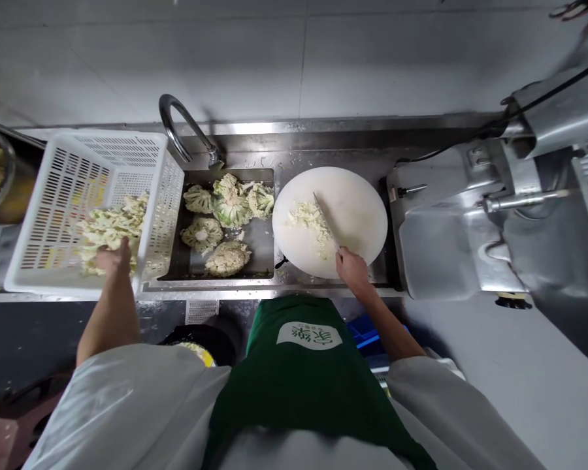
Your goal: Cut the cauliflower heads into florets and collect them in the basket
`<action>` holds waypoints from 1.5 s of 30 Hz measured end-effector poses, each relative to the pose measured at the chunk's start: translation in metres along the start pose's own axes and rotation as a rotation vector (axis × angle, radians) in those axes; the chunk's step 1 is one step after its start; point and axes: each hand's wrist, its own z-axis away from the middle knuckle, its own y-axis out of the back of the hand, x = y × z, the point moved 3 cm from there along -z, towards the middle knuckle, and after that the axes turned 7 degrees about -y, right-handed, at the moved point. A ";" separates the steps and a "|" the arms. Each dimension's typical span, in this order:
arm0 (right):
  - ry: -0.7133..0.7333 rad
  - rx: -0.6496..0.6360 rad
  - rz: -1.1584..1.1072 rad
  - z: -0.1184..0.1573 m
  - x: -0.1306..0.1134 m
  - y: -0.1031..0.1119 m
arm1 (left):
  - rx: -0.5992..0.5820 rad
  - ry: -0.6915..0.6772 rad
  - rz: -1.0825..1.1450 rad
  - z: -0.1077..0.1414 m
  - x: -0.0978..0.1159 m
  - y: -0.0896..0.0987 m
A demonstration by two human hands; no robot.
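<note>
My left hand (112, 258) reaches into a white perforated plastic basket (153, 225), at the near edge of a heap of cut cauliflower florets (115, 222). Its thumb stands up apart from the other fingers, which are partly hidden; the hand looks open. My right hand (351, 266) is closed round the handle of a kitchen knife (326, 220). The blade lies across a round white cutting board (360, 209), pointing away from me. Small chopped cauliflower bits (308, 217) are spread along the blade's left side.
Several cauliflower heads (228, 258) lie in the sink (264, 241) between basket and board. A curved faucet (181, 117) rises behind it. At right stands a metal slicing machine (490, 215) with a cable. A pot (10, 189) is at far left, a black-lined bin (225, 336) below.
</note>
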 end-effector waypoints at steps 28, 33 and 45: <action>-0.264 -0.186 -1.176 0.019 0.019 -0.093 | -0.870 -1.381 0.453 0.375 0.349 -0.184; -0.155 -0.261 -1.071 0.014 -0.017 -0.089 | -0.789 -1.118 0.562 0.390 0.337 -0.182; 0.532 -0.806 -0.561 0.117 -0.171 -0.135 | -0.057 -0.330 0.277 0.326 0.075 -0.003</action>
